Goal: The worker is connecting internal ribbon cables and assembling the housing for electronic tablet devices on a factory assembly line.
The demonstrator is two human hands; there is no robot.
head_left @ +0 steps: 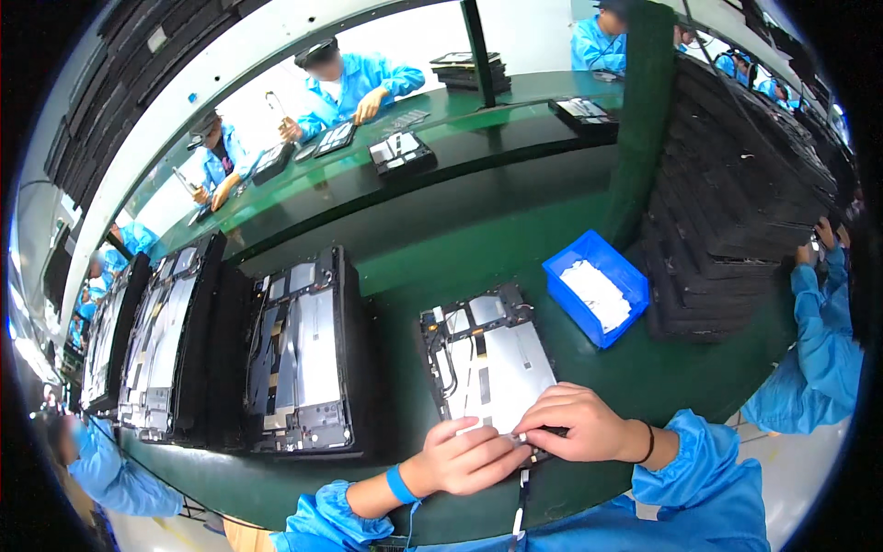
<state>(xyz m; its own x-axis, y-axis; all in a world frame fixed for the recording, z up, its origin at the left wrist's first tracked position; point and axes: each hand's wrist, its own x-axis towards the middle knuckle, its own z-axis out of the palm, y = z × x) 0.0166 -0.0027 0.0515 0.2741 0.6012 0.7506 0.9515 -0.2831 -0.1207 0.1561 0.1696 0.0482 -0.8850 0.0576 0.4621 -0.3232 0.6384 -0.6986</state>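
Note:
An opened tablet-like device [501,363], with a silver inner plate, black frame and thin cables, lies on the green table in front of me. Both my hands meet at its near edge. The fingers of my left hand [467,457] are pinched together, a blue band around that wrist. Close against them, my right hand [579,425] also has thumb and fingertips pressed together. Between the fingertips shows a small whitish piece, too small to name. Below them hangs a narrow dark strip [523,501] with pale parts; whether a hand holds it I cannot tell.
Right of the device stands a blue bin [596,290] holding white pieces. Tall stacks of black trays [713,212] rise beyond it. On my left, several similar opened devices [299,354] rest in black trays. Co-workers in blue sit across the green bench [469,124] and at the right.

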